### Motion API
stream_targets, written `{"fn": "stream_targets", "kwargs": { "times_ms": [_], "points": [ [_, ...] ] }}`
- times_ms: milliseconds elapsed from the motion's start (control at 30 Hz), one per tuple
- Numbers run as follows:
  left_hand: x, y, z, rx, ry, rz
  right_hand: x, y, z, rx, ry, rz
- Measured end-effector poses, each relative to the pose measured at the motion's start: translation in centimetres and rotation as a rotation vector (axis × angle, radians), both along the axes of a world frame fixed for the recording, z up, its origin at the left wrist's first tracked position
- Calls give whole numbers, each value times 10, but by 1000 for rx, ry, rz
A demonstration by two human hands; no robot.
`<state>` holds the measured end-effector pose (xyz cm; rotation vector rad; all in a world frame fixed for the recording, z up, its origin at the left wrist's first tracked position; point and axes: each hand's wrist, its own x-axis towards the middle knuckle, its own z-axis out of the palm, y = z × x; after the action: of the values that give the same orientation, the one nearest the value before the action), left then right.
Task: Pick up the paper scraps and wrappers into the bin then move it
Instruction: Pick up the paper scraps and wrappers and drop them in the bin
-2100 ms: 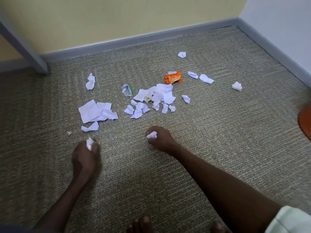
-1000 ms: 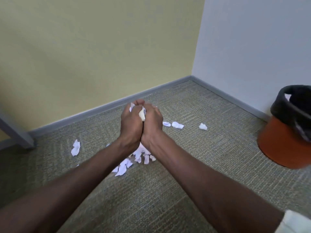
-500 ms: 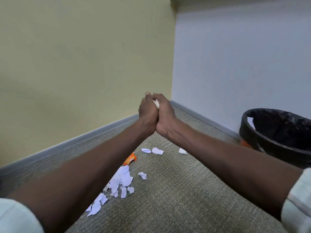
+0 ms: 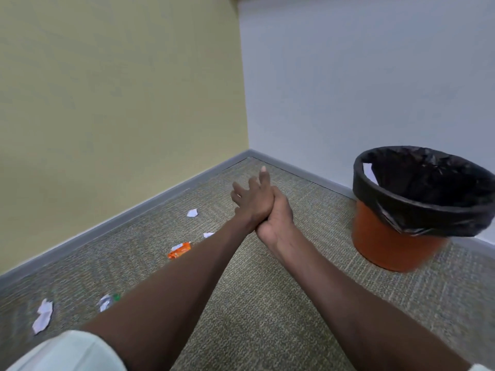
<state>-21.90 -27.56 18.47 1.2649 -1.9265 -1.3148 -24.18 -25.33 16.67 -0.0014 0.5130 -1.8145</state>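
The paper scraps and wrappers lie scattered on the carpet at the left, along the grey skirting: a white crumple near the corner, an orange wrapper closer in, a clear wrapper with a green end beside the left forearm. They look light, soft and crushable, so I judge a loose pinch or a scoop from above will lift any of them; the foil may be a little slippery. The bin, orange with a black liner folded over its rim, stands upright against the right wall, well apart from the litter; it should be light and stiff, best taken by the rim or side. The left hand lies with straight fingers against the right hand, which curls beneath it; I cannot tell whether paper is held between them. Both hover over bare carpet between litter and bin, with nothing blocking the way across
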Motion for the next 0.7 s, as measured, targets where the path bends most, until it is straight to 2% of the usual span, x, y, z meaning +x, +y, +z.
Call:
{"fn": "stream_targets", "kwargs": {
  "times_ms": [67,133,200,233,300,333,400,467,500,533,567,600,633,667,700],
  "points": [
    [-10,4,-2,15,46,-39,-10,3,2,-27,61,-23],
    [-22,10,3,80,120,-53,-28,8,4,103,205,-72],
    [-34,9,8,348,336,-16,-45,13,0,222,393,-197],
    [-39,10,11,408,387,30,-57,15,-6,256,465,-259],
    [-45,18,18,448,378,74,-73,24,2,210,280,-300],
    [-51,21,18,512,415,99,-77,28,4,221,305,-353],
    [-62,33,24,621,515,57,-97,43,14,308,536,-454],
    [-77,41,27,632,520,33,-119,53,22,408,799,-543],
    [-85,46,29,597,493,-18,-131,56,22,390,815,-579],
    [-92,47,30,596,492,-41,-145,62,25,515,889,-630],
    [-95,53,38,566,437,-47,-156,69,31,536,924,-629],
    [-101,55,42,623,479,-82,-172,78,35,525,1014,-618],
    [-103,60,48,644,482,-107,-187,88,41,389,696,-544],
    [-110,59,49,635,486,-110,-203,92,39,399,657,-601],
    [-114,57,50,641,487,-117,-211,97,42,410,709,-623]
  ]
}}
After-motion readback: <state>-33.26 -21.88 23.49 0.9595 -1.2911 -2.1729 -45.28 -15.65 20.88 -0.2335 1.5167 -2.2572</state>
